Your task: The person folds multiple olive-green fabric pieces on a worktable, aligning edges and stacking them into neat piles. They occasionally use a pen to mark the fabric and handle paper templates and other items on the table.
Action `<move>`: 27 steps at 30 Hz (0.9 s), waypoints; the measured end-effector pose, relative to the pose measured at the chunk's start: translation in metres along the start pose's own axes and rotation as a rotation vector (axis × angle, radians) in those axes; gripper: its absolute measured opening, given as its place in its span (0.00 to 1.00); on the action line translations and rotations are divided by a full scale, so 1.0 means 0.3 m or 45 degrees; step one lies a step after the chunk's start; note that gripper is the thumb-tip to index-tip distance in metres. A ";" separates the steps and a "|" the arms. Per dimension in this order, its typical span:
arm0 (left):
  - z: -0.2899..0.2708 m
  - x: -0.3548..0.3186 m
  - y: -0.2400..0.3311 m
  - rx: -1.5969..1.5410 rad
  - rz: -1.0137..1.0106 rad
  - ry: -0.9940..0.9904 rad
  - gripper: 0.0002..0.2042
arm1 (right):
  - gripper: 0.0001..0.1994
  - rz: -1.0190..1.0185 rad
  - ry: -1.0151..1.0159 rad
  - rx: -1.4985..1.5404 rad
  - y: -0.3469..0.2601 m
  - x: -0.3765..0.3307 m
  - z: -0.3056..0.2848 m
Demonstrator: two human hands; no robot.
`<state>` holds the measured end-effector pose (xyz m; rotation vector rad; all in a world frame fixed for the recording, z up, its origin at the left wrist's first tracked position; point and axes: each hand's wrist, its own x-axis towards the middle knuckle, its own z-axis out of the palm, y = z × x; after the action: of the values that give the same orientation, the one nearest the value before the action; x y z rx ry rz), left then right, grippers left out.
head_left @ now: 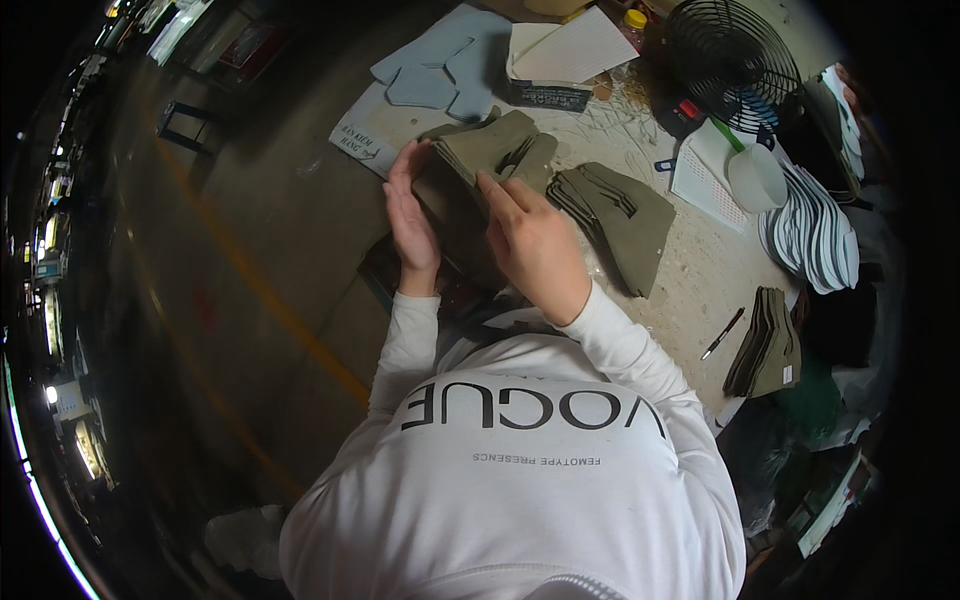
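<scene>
A stack of olive-green cut fabric pieces (pixel 500 140) stands tilted at the table's near left edge, its layered edges showing. My left hand (pixel 410 225) is upright along the left side of this stack, fingers stretched out and fingertips at its edge. My right hand (pixel 535 240) grips the stack's near side, index finger laid on it and thumb lower down; the other fingers are curled and partly hidden. Just right of it lies a second fanned stack of olive pieces (pixel 635 225) with a slot cut in them.
Pale blue pieces (pixel 435 75), a paper-filled basket (pixel 548 96) and a black fan (pixel 735 60) occupy the table's far side. On the right are a white cup (pixel 757 178), a light-coloured stack (pixel 815 230), a pen (pixel 722 334) and another olive bundle (pixel 765 345). Floor lies left.
</scene>
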<state>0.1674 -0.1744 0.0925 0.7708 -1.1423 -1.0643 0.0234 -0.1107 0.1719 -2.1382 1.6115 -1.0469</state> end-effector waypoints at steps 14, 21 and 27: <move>-0.001 0.000 0.010 0.058 -0.087 0.024 0.30 | 0.17 1.153 0.798 0.570 0.651 -0.510 -0.035; -0.001 0.004 0.005 0.067 -0.085 0.015 0.30 | 0.39 0.812 0.584 -0.578 0.593 -0.538 -0.017; -0.005 0.004 0.003 0.074 -0.035 -0.025 0.29 | 0.61 0.969 0.134 -0.249 0.566 -0.472 -0.032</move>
<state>0.1692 -0.1753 0.0935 0.8255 -1.1866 -1.0673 -0.1232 -0.0381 0.0227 -1.3396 2.3653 -0.7688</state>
